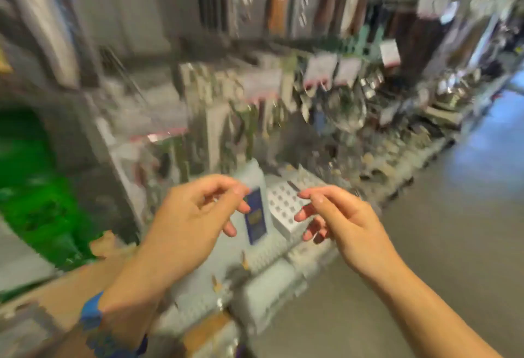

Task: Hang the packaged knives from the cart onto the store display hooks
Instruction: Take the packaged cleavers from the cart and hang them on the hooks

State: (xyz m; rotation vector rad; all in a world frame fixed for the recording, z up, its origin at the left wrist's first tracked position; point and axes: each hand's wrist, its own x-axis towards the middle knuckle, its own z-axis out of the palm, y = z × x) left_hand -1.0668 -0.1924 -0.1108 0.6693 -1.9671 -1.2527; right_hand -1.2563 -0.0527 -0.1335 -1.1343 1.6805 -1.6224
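Note:
The picture is heavily blurred by motion. My left hand [192, 216] and my right hand [343, 221] hover side by side in front of a low shelf, fingers loosely curled, nothing plainly held in either. Just behind my left fingertips stands a pale package with a dark blue label [255, 216]; whether my fingers touch it cannot be told. Beside it lies a white perforated box [286, 207]. Above, the display hooks [266, 85] carry rows of clear hanging packets with pink-edged cards. No knife package can be made out.
A brown cardboard box [73, 286] sits at the lower left by my left forearm. A green shape [31, 187] fills the left edge. Pale packaged goods [263, 292] line the low shelf below my hands. The grey aisle floor [453, 230] stretches to the right.

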